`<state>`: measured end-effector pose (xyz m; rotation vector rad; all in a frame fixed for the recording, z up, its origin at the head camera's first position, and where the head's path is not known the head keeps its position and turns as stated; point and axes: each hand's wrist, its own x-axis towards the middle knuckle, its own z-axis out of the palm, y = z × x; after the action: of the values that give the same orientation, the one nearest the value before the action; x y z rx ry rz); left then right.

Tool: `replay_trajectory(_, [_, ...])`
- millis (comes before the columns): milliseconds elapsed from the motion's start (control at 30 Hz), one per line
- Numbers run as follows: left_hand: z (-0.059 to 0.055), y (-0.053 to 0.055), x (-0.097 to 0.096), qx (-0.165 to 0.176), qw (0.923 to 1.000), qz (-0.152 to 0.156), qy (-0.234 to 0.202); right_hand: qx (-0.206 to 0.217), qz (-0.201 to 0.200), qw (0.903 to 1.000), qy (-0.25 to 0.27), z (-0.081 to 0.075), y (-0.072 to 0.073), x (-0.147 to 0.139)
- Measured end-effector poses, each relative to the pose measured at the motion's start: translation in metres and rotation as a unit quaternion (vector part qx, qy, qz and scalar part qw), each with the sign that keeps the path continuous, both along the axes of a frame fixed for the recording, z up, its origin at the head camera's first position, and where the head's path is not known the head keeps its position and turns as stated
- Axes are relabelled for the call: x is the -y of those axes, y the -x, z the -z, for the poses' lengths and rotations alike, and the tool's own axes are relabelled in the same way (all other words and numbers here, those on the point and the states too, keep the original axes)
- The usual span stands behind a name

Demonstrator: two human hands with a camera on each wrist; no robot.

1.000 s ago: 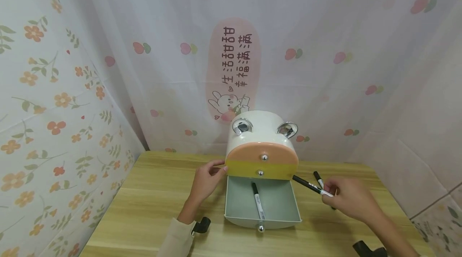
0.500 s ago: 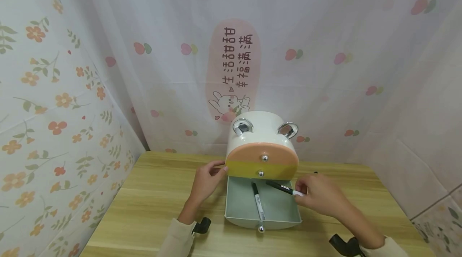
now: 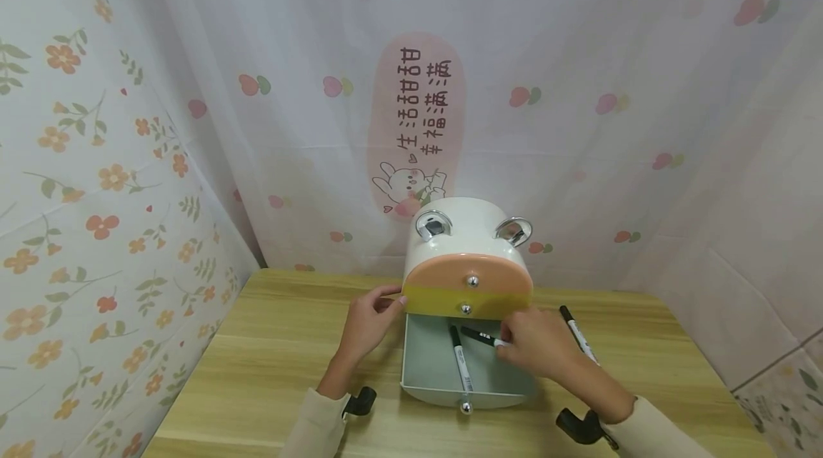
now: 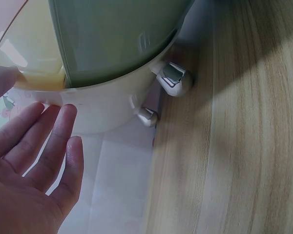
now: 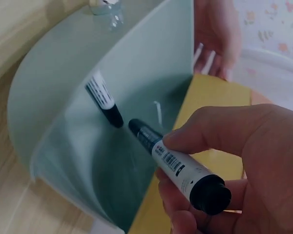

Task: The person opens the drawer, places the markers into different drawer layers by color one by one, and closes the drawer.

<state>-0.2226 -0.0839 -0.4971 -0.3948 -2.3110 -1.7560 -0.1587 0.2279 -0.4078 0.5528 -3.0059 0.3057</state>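
A white mini drawer cabinet [image 3: 459,233] with silver ring-like ornaments on top has its green bottom drawer [image 3: 424,365] pulled out. One black-capped marker [image 3: 461,364] lies in that drawer. My right hand [image 3: 540,344] is over the drawer's right side, pinching a second marker [image 5: 176,168] between thumb and fingers; its black cap points in over the drawer floor. My left hand [image 3: 369,322] touches the cabinet's left side, its thumb at the edge of the yellow drawer front [image 4: 36,63] and its fingers loosely extended along the white side.
Another marker [image 3: 579,333] lies on the wooden table [image 3: 276,344] right of the cabinet, partly behind my right forearm. The orange top drawer [image 3: 444,272] and the yellow middle drawer are pushed in. A printed curtain [image 3: 308,179] hangs behind the table.
My right hand has moved left with its marker, from beside the cabinet to over the green drawer. The marker left on the table shows again. My left hand has stayed put.
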Motion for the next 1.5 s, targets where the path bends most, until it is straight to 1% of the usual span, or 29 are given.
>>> replay_trajectory(233, [-0.001,0.0,0.0,0.0,1.0,0.002,0.001,0.01,0.012,0.9996,-0.022,0.013,0.004,0.012])
replay_trajectory(400, [-0.002,-0.001,-0.001,0.0,1.0,0.0,0.002,0.018,-0.001,0.999,-0.041,0.022,0.006,0.02])
replay_trajectory(600, [-0.003,-0.002,-0.001,0.003,1.0,-0.003,0.004,0.013,-0.029,0.9972,-0.067,0.023,0.008,0.03])
replay_trajectory(700, [-0.003,-0.002,-0.001,0.002,1.0,-0.003,0.004,0.025,-0.04,0.9963,-0.072,0.027,0.009,0.033])
replay_trajectory(867, [-0.002,-0.002,-0.001,-0.001,1.0,-0.002,0.008,0.058,-0.035,0.9933,-0.093,0.035,0.011,0.036])
replay_trajectory(1000, [-0.002,-0.002,-0.001,-0.002,0.9999,-0.002,0.012,0.068,-0.038,0.9911,-0.108,0.041,0.013,0.037])
replay_trajectory(1200, [-0.003,-0.002,-0.001,0.001,0.9999,-0.003,0.011,0.095,-0.038,0.9886,-0.11,0.045,0.015,0.037])
replay_trajectory(1333, [-0.001,-0.001,-0.001,0.0,1.0,-0.001,0.009,0.094,-0.039,0.9899,-0.099,0.043,0.017,0.035])
replay_trajectory(1400, [0.0,-0.001,-0.001,-0.001,0.9999,-0.003,0.011,0.092,-0.042,0.9916,-0.081,0.039,0.017,0.031])
replay_trajectory(1500, [0.0,-0.001,-0.001,-0.001,0.9999,-0.005,0.013,0.097,-0.055,0.9932,-0.033,0.029,0.015,0.023])
